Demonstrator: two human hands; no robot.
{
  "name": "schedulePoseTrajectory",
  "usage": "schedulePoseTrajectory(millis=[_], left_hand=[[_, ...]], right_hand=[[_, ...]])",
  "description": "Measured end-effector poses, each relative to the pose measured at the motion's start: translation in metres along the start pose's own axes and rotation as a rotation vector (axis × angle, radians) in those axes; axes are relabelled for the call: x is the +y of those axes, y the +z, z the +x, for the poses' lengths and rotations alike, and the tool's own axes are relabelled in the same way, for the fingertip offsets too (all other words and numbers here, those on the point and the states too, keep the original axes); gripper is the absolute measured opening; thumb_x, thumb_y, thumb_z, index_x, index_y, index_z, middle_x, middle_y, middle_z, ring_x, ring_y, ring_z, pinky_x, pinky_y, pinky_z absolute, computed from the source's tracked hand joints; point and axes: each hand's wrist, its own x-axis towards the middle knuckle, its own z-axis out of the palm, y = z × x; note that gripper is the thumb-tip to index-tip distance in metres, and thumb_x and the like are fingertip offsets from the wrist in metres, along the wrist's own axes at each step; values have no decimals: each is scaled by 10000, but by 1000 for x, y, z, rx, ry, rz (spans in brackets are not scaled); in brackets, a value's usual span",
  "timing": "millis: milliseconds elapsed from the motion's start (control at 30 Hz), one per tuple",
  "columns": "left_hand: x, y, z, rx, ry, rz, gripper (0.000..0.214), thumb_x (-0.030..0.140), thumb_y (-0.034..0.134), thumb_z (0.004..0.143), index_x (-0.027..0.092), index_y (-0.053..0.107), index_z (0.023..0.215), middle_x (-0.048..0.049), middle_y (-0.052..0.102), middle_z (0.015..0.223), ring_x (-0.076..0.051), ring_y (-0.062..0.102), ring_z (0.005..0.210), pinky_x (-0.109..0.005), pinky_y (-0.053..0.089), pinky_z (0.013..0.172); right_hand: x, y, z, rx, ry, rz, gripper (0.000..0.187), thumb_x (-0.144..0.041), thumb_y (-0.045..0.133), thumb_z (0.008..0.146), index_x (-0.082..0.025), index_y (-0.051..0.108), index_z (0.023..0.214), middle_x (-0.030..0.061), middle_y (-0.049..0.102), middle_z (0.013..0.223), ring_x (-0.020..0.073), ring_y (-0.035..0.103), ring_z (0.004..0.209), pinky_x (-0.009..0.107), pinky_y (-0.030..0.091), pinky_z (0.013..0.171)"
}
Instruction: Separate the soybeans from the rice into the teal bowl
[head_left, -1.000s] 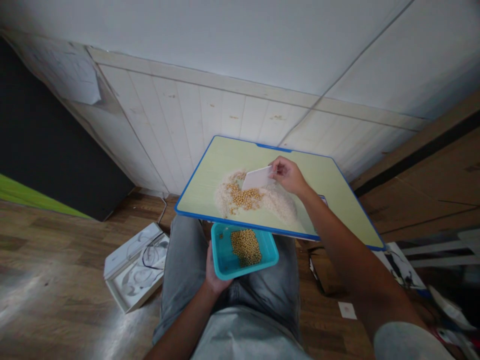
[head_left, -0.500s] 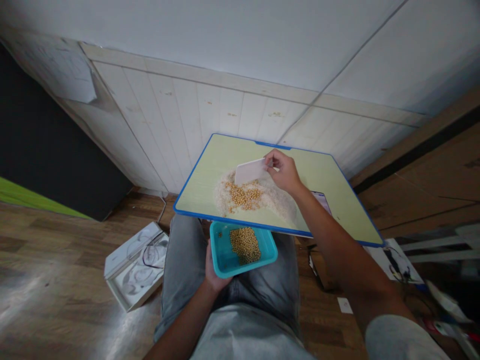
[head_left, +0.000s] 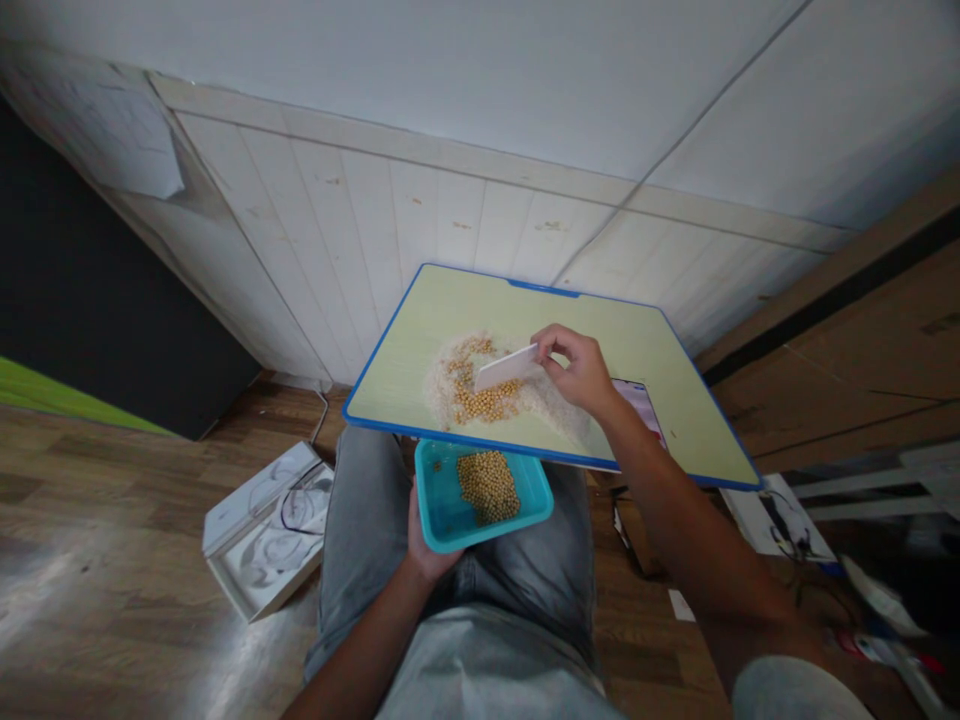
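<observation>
My right hand [head_left: 574, 365] pinches one end of a flat white scraper card [head_left: 506, 368], whose lower edge dips into a pile on the table. The pile mixes white rice [head_left: 559, 410] with yellow soybeans [head_left: 487, 402]; most of these beans lie in front of the card, a few behind it. Below the table's front edge, my left hand [head_left: 427, 545] grips a turquoise plastic tub [head_left: 442, 510] from its left side and underneath. More soybeans [head_left: 489, 487] are heaped inside the tub, toward its right half.
The pale green table [head_left: 457, 295] has a blue rim and stands near the white panelled wall [head_left: 450, 215]. A phone [head_left: 639, 405] lies under my right forearm. An open white box [head_left: 270, 530] sits on the floor at left; cardboard boxes [head_left: 862, 350] stand at right.
My right hand has brought the card down and nearer to me, from the pile's back into the soybeans. Some beans now show behind the card. My left hand keeps holding the tub.
</observation>
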Motion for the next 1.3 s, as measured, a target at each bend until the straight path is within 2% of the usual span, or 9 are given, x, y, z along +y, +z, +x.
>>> schedulePoseTrajectory(millis=[100, 200, 300, 500, 667, 767, 867, 1033, 1300], left_hand=[[1, 10, 2, 0, -46, 9, 765, 676, 206, 1186, 336, 631, 1722, -55, 725, 1728, -391, 353, 1827, -800, 233, 1449], [2, 22, 4, 59, -45, 60, 828, 645, 78, 1211, 325, 701, 1653, -22, 712, 1740, -387, 270, 1851, -822, 222, 1426], [2, 27, 4, 90, -62, 93, 904, 622, -9, 1213, 329, 758, 1591, -3, 732, 1714, -387, 282, 1846, -832, 163, 1435], [-1, 25, -1, -33, -60, -17, 773, 578, 156, 1227, 289, 771, 1595, -27, 769, 1667, -287, 454, 1785, -594, 4, 1532], [-2, 23, -1, -71, -58, -38, 788, 578, 147, 1218, 282, 768, 1602, -47, 800, 1625, -279, 502, 1758, -575, 57, 1543], [-2, 21, -1, -84, -60, -45, 803, 612, 146, 1212, 265, 711, 1666, -66, 752, 1688, -304, 489, 1766, -605, 105, 1541], [-1, 21, -2, -97, -69, -62, 777, 628, 178, 1211, 278, 626, 1740, -51, 659, 1789, -320, 439, 1794, -629, 154, 1535], [0, 23, 2, -57, -81, -74, 790, 678, 218, 1201, 268, 610, 1751, -68, 651, 1800, -340, 338, 1840, -682, 223, 1514], [3, 28, 4, 31, -97, -78, 784, 668, 203, 1200, 289, 541, 1798, -63, 653, 1798, -352, 314, 1848, -713, 259, 1494]], right_hand=[[0, -5, -12, 38, -52, -9, 183, -99, 636, 828, -281, 628, 810, 10, 767, 937, 220, 738, 935, 408, 595, 929], [-1, -7, -23, 77, -88, -21, 137, -143, 652, 841, -277, 648, 809, 14, 784, 921, 217, 748, 909, 393, 602, 904], [-4, -8, -33, 122, -112, -33, 131, -151, 649, 841, -277, 661, 804, 17, 804, 924, 218, 765, 901, 389, 609, 887], [-12, -10, -51, 241, -128, -68, 138, -181, 675, 873, -281, 657, 781, 9, 799, 888, 212, 762, 855, 387, 619, 844], [-24, -4, -69, 548, -32, -66, 55, -249, 792, 877, -271, 743, 887, 32, 787, 949, 220, 761, 918, 335, 630, 745], [-37, 11, -83, 702, 108, -25, 150, -304, 837, 869, -258, 777, 999, 33, 780, 980, 197, 729, 847, 291, 624, 648], [-50, 32, -98, 707, 201, 42, 202, -291, 827, 876, -256, 793, 1072, 28, 792, 962, 202, 760, 850, 296, 660, 664], [-60, 61, -114, 583, 318, 129, 244, -244, 783, 920, -272, 808, 1161, 25, 841, 1021, 211, 815, 912, 321, 691, 723], [-64, 77, -115, 587, 335, 188, 255, -220, 793, 910, -282, 814, 1157, 17, 856, 1037, 197, 817, 907, 314, 672, 744]])
